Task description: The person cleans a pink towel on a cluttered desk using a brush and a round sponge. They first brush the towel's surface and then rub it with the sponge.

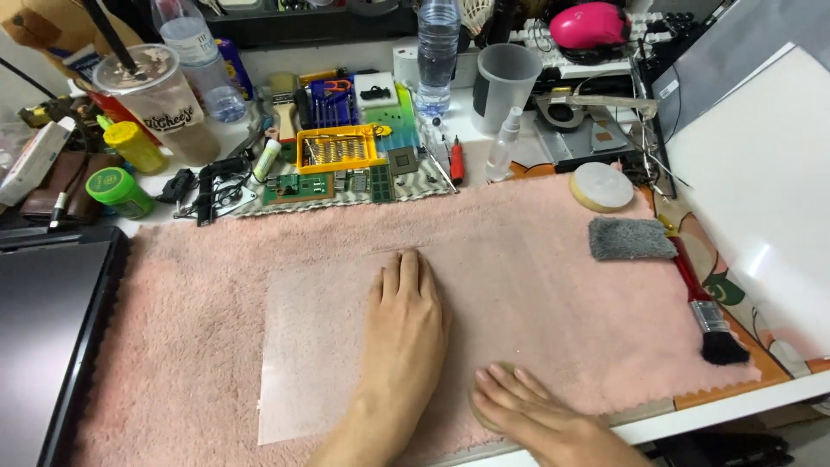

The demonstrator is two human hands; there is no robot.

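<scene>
Pink fleecy towel (553,285) covers most of white counter (743,393). On it, clear thin rectangular film sheet (303,355), matte, lying flat, centre-left. Left hand (405,324) flat on sheet, palm down, fingers together. Right hand (527,411) near front edge, fingers spread lightly, pressing a round pale pad (481,413), mostly hidden, prob. sponge. Rt side: grey fuzzy cloth block (631,239), red-handled black-bristle brush (705,303).

Head view: looking steeply down from above the person's chest, facing forward across the pink towel (216,285).
Nearness: sitting close, with both forearms entering from the bottom edge.
</scene>
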